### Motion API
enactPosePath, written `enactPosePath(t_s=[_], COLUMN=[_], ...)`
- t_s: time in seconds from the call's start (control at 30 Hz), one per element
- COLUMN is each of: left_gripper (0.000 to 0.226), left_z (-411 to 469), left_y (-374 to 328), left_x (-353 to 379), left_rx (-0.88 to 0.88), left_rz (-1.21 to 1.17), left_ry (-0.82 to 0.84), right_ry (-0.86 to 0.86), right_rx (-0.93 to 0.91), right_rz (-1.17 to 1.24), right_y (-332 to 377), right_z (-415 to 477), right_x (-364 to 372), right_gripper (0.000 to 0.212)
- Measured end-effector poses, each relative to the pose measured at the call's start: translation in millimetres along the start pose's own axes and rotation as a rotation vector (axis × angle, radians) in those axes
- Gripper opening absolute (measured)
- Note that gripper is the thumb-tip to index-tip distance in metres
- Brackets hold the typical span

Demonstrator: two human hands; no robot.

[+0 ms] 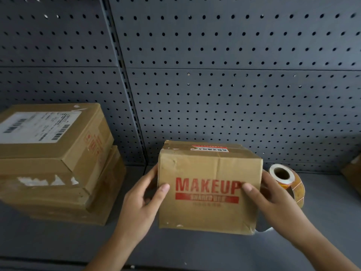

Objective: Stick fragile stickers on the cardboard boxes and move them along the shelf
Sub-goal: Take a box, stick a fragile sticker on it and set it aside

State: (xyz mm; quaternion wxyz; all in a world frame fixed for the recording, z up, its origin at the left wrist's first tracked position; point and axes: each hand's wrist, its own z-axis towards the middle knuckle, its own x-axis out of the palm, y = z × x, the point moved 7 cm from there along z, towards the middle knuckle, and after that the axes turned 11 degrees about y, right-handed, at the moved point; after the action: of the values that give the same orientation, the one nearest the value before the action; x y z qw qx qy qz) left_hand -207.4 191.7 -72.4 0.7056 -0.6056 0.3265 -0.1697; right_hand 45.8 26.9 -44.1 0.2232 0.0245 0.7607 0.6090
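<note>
Nearest the camera, the left hand [144,202] and the right hand [273,202] clamp the MAKEUP box [209,192] between them. Each palm presses a side wall, each thumb lies flat on the printed front face, and the other fingers wrap out of sight behind. Both hands are partly closed around the carton and hold nothing else. The box sits on the grey shelf [322,231], or is barely raised off it; I cannot tell which.

On the box top, beyond the thumbs, a red and white sticker [210,148] is already in place, so in my judgement this box is ready to slide along.

Just behind the right hand stands the sticker roll [287,182], close to the box's right edge. Left of the left hand, well apart, is a stack of two cardboard boxes [58,163]. A further box corner [353,173] shows far to the right.

Risks: a push to the right would probably knock the roll over or set it rolling. A push to the left could ram the stack. The side grip relies on pressure alone, so the soft, dented walls may buckle or slip.
</note>
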Motion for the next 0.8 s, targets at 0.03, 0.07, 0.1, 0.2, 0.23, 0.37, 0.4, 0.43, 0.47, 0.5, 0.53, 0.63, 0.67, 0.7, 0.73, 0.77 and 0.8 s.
enactPosePath(t_s=[0.03, 0.07, 0.1, 0.2, 0.23, 0.37, 0.4, 0.43, 0.47, 0.5, 0.53, 0.63, 0.67, 0.7, 0.73, 0.77, 0.8], left_gripper=[0.052, 0.053, 0.052, 0.034, 0.027, 0.027, 0.028, 0.028, 0.028, 0.03, 0.033, 0.04, 0.038, 0.037, 0.039, 0.045, 0.053], left_z=[2, 4, 6, 16, 19, 33, 36, 38, 40, 42, 43, 44, 44, 43, 43, 42, 42], left_y=[-3, -6, -8, -9, -8, 1, 5, 8, 12, 14, 15, 16, 16, 15, 14, 12, 10], left_x=[-2, -5, -7, -10, -11, -11, -10, -8, -7, -7, -7, -9, -9, -9, -9, -9, -9], left_rx=[-0.017, -0.037, -0.064, -0.158, -0.192, -0.305, -0.333, -0.359, -0.38, -0.394, -0.405, -0.421, -0.423, -0.422, -0.421, -0.417, -0.417], left_rz=[0.006, 0.014, 0.02, 0.075, 0.095, 0.145, 0.15, 0.157, 0.162, 0.161, 0.153, 0.139, 0.14, 0.142, 0.151, 0.167, 0.189], left_ry=[-0.007, -0.011, -0.012, 0.018, 0.031, 0.075, 0.099, 0.121, 0.14, 0.147, 0.149, 0.138, 0.135, 0.131, 0.122, 0.111, 0.098], right_ry=[-0.008, -0.016, -0.018, 0.007, 0.023, 0.065, 0.069, 0.078, 0.088, 0.096, 0.101, 0.119, 0.116, 0.088, 0.033, -0.043, -0.118], right_rx=[0.018, 0.038, 0.058, 0.13, 0.159, 0.263, 0.284, 0.305, 0.322, 0.329, 0.331, 0.323, 0.303, 0.264, 0.215, 0.164, 0.113], right_rz=[0.009, 0.021, 0.032, 0.033, 0.034, 0.059, 0.075, 0.083, 0.083, 0.077, 0.072, 0.046, 0.011, -0.044, -0.112, -0.177, -0.229], right_y=[1, 1, 1, -4, -6, -18, -20, -22, -23, -23, -23, -21, -20, -19, -18, -18, -17], right_z=[2, 4, 7, 17, 20, 31, 33, 35, 37, 39, 40, 40, 39, 37, 34, 28, 20], right_x=[-1, -2, -3, -5, -4, -3, -3, -3, -2, -1, -1, 2, 2, -2, -8, -18, -27], right_gripper=[0.045, 0.041, 0.036, 0.025, 0.027, 0.043, 0.043, 0.042, 0.041, 0.041, 0.042, 0.04, 0.037, 0.034, 0.03, 0.025, 0.019])
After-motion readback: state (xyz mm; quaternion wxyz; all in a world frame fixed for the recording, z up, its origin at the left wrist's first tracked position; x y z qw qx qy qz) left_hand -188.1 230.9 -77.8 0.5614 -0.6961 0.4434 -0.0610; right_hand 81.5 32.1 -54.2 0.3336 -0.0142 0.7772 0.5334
